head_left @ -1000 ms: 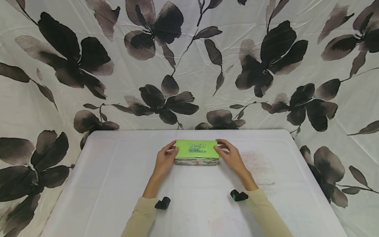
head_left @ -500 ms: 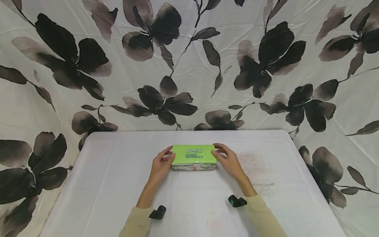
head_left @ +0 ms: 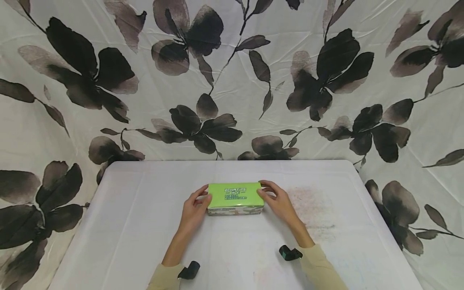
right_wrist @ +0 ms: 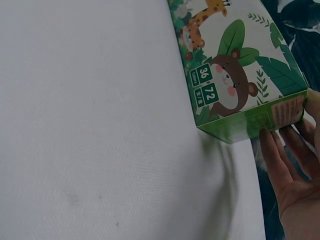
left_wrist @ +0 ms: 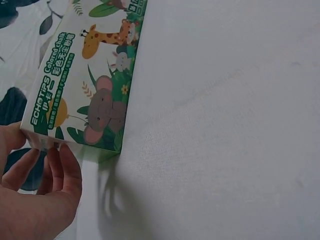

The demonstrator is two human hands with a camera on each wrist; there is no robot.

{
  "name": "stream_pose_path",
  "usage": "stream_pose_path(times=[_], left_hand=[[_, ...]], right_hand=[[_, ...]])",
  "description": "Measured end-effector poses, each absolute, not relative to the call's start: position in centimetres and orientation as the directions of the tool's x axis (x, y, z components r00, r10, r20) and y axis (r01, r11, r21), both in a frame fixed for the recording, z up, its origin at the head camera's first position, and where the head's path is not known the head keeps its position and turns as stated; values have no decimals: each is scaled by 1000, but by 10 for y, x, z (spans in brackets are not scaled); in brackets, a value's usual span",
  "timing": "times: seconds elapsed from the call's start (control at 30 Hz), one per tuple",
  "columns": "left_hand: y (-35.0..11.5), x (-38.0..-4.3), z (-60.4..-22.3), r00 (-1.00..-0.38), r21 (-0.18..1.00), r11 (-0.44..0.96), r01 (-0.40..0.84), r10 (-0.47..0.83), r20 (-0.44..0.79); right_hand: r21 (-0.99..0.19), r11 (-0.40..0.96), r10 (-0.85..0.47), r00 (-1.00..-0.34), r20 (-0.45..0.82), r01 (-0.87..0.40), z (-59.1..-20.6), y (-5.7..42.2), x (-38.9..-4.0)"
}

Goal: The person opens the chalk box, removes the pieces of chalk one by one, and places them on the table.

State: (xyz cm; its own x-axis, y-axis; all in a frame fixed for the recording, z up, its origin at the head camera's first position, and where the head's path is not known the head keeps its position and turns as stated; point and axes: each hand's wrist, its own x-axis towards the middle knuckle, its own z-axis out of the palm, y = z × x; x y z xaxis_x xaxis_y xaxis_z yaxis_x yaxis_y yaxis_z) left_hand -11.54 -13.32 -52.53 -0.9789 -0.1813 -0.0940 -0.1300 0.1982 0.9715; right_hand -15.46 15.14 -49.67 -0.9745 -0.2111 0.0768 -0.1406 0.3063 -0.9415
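Observation:
A box of colored chalk [head_left: 235, 197] with a bright green top lies lengthwise between my two hands. Its white side [left_wrist: 100, 75] carries a giraffe, an elephant and the words "Colored chalk" in the left wrist view. In the right wrist view, the other end of that side shows a bear [right_wrist: 230, 82]. My left hand [head_left: 193, 213] grips the left end, thumb at the near top corner. At the opposite end my right hand [head_left: 282, 204] holds the box between thumb and fingers. Whether the box touches the table or hangs just above it, I cannot tell.
A white cloth covers the table [head_left: 145, 225], with reddish and dark smudges [head_left: 315, 213] to the right of the box. Behind the table's far edge hangs a floral curtain [head_left: 232, 80]. Dark wrist cameras [head_left: 189, 270] sit at both sleeves.
Both hands have brought the chalk box nearer to the body and slightly left. Their hold on its two ends looks the same.

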Motion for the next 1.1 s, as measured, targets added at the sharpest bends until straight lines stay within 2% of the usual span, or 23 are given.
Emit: stream_pose_path(times=[0.3, 0.43, 0.57, 0.83, 1.1], left_hand=[[-140, -103, -527, -977, 972, 190, -139, -184, -104], [-142, -99, -527, -976, 972, 186, -143, -188, -108], [-144, -98, -527, -979, 972, 191, -138, -172, -105], [-148, -104, -533, -996, 955, 280, -94, -29, -90], [-154, -111, -536, -990, 928, 372, -34, 117, -83]], right_hand=[[-941, 308, -190, -978, 85, -142, -534, 150, -160], [-942, 300, -201, -975, 93, -151, -536, 150, -158], [-910, 356, -242, -962, 129, -212, -531, 152, -158], [-757, 469, -371, -879, 299, -455, -512, 155, -164], [-653, 476, -575, -771, 276, -589, -492, 138, -166]])
